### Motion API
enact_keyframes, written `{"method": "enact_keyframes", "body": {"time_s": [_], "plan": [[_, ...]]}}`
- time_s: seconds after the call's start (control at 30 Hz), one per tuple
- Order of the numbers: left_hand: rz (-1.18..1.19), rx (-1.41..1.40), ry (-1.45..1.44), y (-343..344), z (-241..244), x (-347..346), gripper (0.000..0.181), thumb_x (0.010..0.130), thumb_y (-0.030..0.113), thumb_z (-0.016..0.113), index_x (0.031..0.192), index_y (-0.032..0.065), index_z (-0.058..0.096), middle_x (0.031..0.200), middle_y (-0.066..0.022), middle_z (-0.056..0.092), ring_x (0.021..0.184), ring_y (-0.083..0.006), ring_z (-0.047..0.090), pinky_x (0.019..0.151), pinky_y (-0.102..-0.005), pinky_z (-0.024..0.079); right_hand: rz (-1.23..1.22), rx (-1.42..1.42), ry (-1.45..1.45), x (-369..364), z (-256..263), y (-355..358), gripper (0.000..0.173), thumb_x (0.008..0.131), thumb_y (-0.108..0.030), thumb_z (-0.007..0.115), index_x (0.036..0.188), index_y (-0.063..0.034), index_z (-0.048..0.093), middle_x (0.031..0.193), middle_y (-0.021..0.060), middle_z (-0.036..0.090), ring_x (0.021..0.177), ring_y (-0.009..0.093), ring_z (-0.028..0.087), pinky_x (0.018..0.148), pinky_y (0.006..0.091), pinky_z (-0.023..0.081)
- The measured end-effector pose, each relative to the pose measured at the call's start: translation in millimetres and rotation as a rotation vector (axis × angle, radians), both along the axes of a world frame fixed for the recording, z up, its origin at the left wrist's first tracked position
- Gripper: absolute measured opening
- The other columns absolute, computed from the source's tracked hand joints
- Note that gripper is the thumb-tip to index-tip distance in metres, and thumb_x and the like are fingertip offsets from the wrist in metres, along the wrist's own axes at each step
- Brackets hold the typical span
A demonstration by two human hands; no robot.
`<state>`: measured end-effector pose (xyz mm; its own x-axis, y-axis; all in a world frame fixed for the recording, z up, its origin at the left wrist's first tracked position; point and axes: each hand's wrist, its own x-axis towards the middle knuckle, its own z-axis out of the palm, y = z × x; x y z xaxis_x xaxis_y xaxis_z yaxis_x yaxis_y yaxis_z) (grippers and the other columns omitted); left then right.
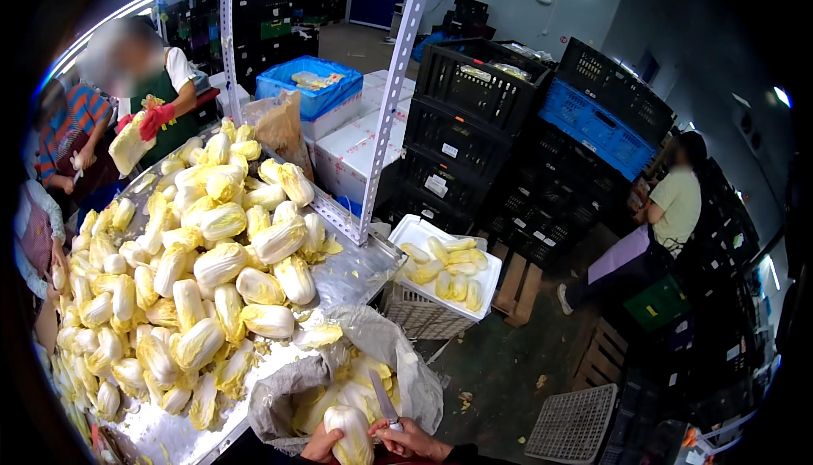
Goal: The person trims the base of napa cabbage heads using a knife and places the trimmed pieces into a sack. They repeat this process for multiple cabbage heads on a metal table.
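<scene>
At the bottom, my left hand (322, 443) is closed around a napa cabbage (349, 433), its pale base pointing up. Just right of it, my right hand (409, 439) grips the white handle of a knife (383, 395), whose blade points up and away. Both hands are over the near edge of an open grey woven sack (419, 379) holding yellow and white cabbage leaves (330, 401). A large heap of napa cabbages (219, 265) covers much of the metal table (346, 274) to the left.
A white foam box (486, 300) with small cabbages rests on a grey crate (419, 316) beyond the sack. Black crates (457, 141) stand stacked behind. A perforated metal post (387, 109) rises from the table. People (168, 90) work along the table's far left; another person (676, 198) is at right.
</scene>
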<state>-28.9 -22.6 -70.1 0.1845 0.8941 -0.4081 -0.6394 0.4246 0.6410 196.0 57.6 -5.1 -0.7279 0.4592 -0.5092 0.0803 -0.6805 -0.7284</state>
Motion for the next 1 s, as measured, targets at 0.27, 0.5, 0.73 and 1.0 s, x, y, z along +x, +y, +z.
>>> {"method": "enact_keyframes", "body": {"time_s": [0.27,0.5,0.73,1.0], "plan": [[0.115,0.108,0.043,15.1,45.2,7.7,0.068,0.080,0.027,0.068,0.136,0.0008,0.039,0.127,-0.0128,0.054,0.115,-0.0232,0.055,0.097,-0.0378,0.045,0.057,0.242,-0.173,-1.1,9.7,3.3,0.032,0.095,-0.033,0.057,0.112,-0.0069,0.063,0.066,-0.0026,0.058,0.051,0.004,0.049,0.044,0.0205,0.037],[0.167,0.253,0.533,32.0,73.8,-5.8,0.068,0.066,0.016,0.085,0.123,0.0013,0.052,0.111,-0.0049,0.061,0.101,-0.0134,0.057,0.090,-0.0298,0.046,-0.057,0.900,-0.477,0.0,17.7,18.6,0.022,0.087,-0.027,0.066,0.100,-0.0098,0.068,0.072,0.0105,0.066,0.062,0.023,0.064,0.057,0.0359,0.049],[0.132,0.260,0.753,18.2,87.0,-3.2,0.067,0.061,0.017,0.087,0.117,0.0010,0.053,0.105,-0.0054,0.063,0.097,-0.0123,0.059,0.087,-0.0288,0.047,0.215,1.244,-0.557,-15.7,69.3,8.4,0.018,0.081,-0.020,0.066,0.094,-0.0080,0.066,0.077,0.0138,0.067,0.072,0.035,0.065,0.063,0.0427,0.051],[0.145,0.228,0.790,9.6,79.4,-2.4,0.068,0.059,0.019,0.087,0.116,0.0000,0.054,0.103,-0.0075,0.065,0.095,-0.0130,0.061,0.085,-0.0287,0.049,0.264,1.282,-0.587,-25.2,61.5,3.2,0.016,0.081,-0.017,0.063,0.095,-0.0086,0.063,0.080,0.0145,0.067,0.071,0.036,0.064,0.062,0.0453,0.050]]}}
